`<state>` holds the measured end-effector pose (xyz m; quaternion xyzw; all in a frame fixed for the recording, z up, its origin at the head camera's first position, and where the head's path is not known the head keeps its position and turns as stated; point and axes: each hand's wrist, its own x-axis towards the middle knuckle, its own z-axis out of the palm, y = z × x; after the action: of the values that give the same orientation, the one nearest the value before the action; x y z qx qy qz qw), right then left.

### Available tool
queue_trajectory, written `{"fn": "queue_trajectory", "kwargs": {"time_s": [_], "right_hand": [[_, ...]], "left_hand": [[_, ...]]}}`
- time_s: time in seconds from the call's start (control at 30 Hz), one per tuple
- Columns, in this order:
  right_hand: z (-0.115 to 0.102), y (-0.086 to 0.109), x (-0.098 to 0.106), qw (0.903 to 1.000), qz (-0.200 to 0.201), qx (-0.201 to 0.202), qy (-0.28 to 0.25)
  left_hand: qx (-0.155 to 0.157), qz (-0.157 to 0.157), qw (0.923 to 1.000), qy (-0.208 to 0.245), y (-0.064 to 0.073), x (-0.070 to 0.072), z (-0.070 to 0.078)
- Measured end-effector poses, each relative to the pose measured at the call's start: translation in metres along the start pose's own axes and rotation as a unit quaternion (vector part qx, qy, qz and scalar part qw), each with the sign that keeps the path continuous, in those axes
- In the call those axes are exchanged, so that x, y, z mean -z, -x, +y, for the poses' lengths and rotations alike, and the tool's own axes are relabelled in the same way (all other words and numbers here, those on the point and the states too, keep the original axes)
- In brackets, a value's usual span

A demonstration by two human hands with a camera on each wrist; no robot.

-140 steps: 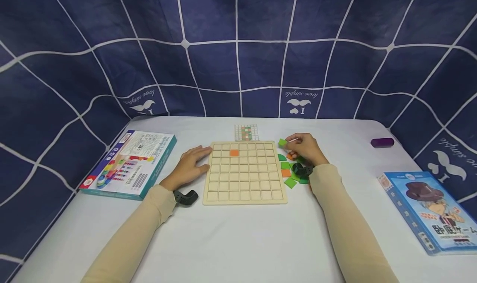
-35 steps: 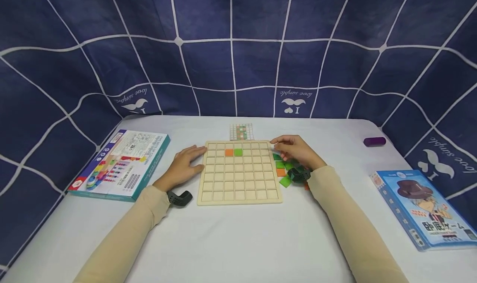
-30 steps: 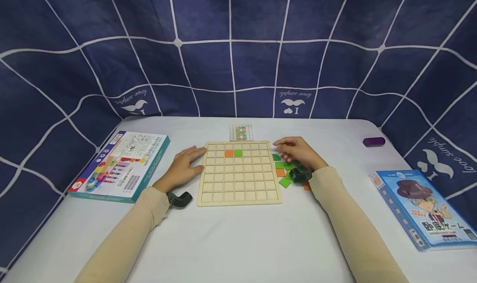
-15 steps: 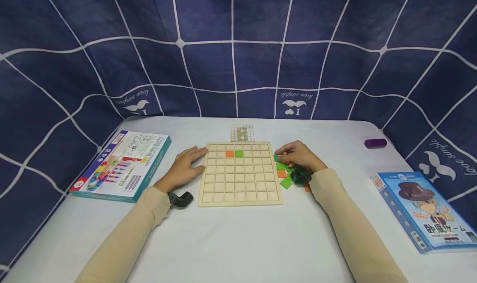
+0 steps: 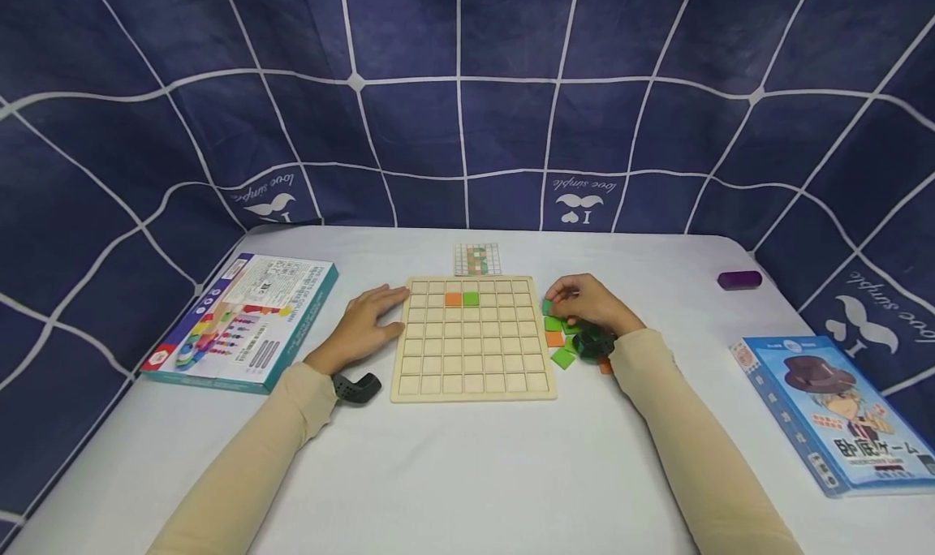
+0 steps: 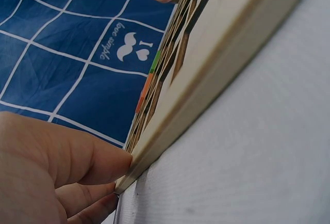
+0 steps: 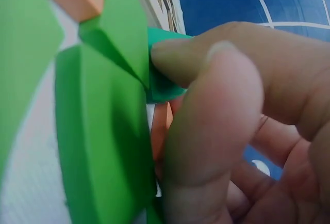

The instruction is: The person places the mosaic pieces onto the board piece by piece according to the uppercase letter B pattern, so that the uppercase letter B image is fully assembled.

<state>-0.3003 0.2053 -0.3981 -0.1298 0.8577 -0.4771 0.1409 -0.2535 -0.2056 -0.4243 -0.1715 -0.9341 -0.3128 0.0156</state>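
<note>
My left hand (image 5: 368, 328) rests at the left edge of the wooden grid board (image 5: 471, 385), its fingertips touching the frame; the left wrist view shows thumb and fingers at the board's corner. An orange square tile (image 5: 453, 299) and a light green square tile (image 5: 471, 299) sit side by side in the board's second row. Right of the board, my right hand (image 5: 590, 302) pinches a dark green tile (image 5: 547, 306) between thumb and index finger. In the right wrist view this dark green tile (image 7: 160, 91) is partly covered by the fingers.
Loose light green tiles (image 5: 563, 359) and orange tiles (image 5: 554, 339) lie under and beside the right wrist. A small pattern card (image 5: 477, 259) lies behind the board. Boxes flank the work: a toy box (image 5: 252, 320) left, a blue game box (image 5: 840, 409) right. A purple cylinder (image 5: 739, 280) lies far right.
The light green tile my right hand held is now in the board beside the orange one. My right hand has come back to the pile and pinches a dark green tile. The left hand stays put.
</note>
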Motion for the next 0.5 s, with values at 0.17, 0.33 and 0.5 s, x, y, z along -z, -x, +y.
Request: {"fn": "queue_trajectory", "kwargs": {"time_s": [0.17,0.33,0.5], "right_hand": [[-0.0016,0.0001,0.0010,0.9999,-0.005,-0.007,-0.011],[-0.0020,-0.0002,0.0018,0.9997,-0.012,-0.009,-0.018],[-0.0033,0.0004,0.0019,0.9996,-0.019,0.001,-0.023]], "left_hand": [[0.002,-0.001,1.0000,0.002,-0.0006,0.0003,0.0005],[0.004,-0.001,1.0000,0.002,0.0000,0.0008,0.0014],[0.002,0.002,1.0000,0.001,0.0003,0.0008,0.0025]]}}
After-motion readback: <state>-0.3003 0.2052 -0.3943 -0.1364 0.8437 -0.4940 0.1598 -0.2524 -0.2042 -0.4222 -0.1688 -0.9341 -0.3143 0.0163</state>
